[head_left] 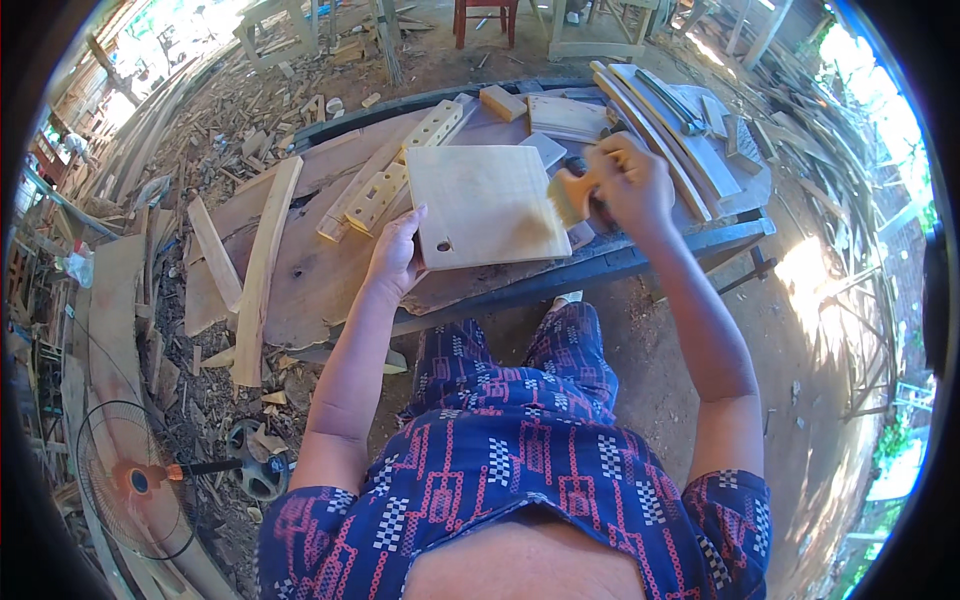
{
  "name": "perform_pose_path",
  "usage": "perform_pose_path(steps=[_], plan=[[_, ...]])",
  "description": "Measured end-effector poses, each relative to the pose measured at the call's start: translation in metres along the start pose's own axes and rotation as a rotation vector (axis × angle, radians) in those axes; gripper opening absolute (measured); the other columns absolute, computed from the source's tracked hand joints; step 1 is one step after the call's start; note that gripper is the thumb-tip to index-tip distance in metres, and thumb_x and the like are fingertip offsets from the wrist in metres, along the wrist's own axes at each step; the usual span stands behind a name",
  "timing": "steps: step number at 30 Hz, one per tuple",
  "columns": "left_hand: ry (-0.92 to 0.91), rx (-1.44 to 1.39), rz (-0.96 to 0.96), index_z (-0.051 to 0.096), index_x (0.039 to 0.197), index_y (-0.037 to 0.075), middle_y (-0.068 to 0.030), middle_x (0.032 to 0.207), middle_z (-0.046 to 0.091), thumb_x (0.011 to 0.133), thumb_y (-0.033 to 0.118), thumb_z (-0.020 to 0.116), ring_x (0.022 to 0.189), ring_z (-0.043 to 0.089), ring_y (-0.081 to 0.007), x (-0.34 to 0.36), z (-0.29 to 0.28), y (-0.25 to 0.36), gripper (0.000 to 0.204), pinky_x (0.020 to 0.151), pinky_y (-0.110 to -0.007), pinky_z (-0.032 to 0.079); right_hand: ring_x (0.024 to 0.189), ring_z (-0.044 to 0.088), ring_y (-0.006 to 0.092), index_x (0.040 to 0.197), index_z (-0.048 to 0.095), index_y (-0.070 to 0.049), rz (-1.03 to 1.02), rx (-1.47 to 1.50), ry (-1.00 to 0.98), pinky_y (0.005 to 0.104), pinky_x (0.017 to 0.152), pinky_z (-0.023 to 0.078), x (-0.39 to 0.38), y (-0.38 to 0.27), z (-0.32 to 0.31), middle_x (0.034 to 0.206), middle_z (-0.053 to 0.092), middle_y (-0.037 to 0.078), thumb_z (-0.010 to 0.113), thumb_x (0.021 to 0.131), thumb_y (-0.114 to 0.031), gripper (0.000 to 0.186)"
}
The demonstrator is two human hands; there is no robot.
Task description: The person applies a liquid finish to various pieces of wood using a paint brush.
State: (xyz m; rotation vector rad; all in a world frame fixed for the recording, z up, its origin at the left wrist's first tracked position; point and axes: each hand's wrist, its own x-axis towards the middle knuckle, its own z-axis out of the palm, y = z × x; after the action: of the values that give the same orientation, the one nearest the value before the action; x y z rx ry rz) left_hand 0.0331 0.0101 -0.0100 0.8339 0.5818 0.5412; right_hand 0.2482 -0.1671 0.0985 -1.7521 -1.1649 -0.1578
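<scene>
My left hand grips the left edge of a square pale wooden board with a small hole in its lower left corner. My right hand is closed on an orange-handled brush, whose bristles are at the board's right side, slightly blurred. A dark object behind the brush is mostly hidden. Pale wooden strips with rows of holes lie behind the board on the worn bench top.
Long planks lie at the bench's left, stacked strips and small blocks at its back and right. A standing fan is at lower left. Wood scraps litter the ground. A red chair stands beyond.
</scene>
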Motion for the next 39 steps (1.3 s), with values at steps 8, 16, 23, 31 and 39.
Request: perform_pose_path(steps=[8,16,23,31,39], plan=[[0.010,-0.142,-0.006,0.044,0.123,0.004,-0.0144,0.115,0.054,0.095,0.030,0.038,0.100,0.058,-0.0239,0.007,-0.005,0.005,0.039,0.080,-0.041,0.052,0.056,0.060,0.0135,0.079,0.059,0.002,0.173,0.653,-0.326,0.0239,0.047,0.045,-0.005,-0.074,0.048,0.066,0.062,0.010,0.062,0.079,-0.013,0.015],[-0.040,-0.107,-0.085,0.044,0.122,0.003,-0.0126,0.113,0.056,0.095,0.028,0.035,0.100,0.058,-0.0232,0.007,-0.016,0.005,0.038,0.083,-0.040,0.051,0.053,0.060,0.0153,0.083,0.059,0.002,0.451,0.861,-0.252,0.0232,0.045,0.049,0.033,-0.009,0.074,0.072,0.062,0.011,0.063,0.080,-0.014,0.016],[-0.027,-0.118,-0.040,0.044,0.123,0.005,-0.0099,0.115,0.056,0.095,0.026,0.038,0.102,0.057,-0.0206,0.005,-0.008,0.004,0.036,0.085,-0.039,0.050,0.054,0.062,0.0167,0.081,0.061,0.000,0.398,0.538,0.061,0.0266,0.046,0.049,0.090,0.075,0.048,0.067,0.062,0.011,0.065,0.077,-0.017,0.018],[-0.034,-0.144,-0.028,0.044,0.121,0.005,-0.0098,0.114,0.057,0.094,0.025,0.041,0.101,0.059,-0.0212,0.005,-0.011,0.002,0.034,0.082,-0.040,0.052,0.072,0.063,0.0289,0.080,0.063,-0.008,0.017,-0.101,0.089,0.0372,0.064,0.047,0.075,0.044,0.059,0.071,0.063,0.013,0.062,0.076,-0.027,0.019],[-0.062,-0.103,-0.067,0.044,0.125,0.007,-0.0078,0.122,0.053,0.094,0.027,0.039,0.107,0.054,-0.0213,0.005,-0.014,0.004,0.037,0.089,-0.039,0.046,0.063,0.060,0.0170,0.085,0.060,-0.003,-0.244,0.144,-0.278,0.0290,0.057,0.047,0.020,-0.036,0.062,0.075,0.061,0.011,0.064,0.080,-0.016,0.015]])
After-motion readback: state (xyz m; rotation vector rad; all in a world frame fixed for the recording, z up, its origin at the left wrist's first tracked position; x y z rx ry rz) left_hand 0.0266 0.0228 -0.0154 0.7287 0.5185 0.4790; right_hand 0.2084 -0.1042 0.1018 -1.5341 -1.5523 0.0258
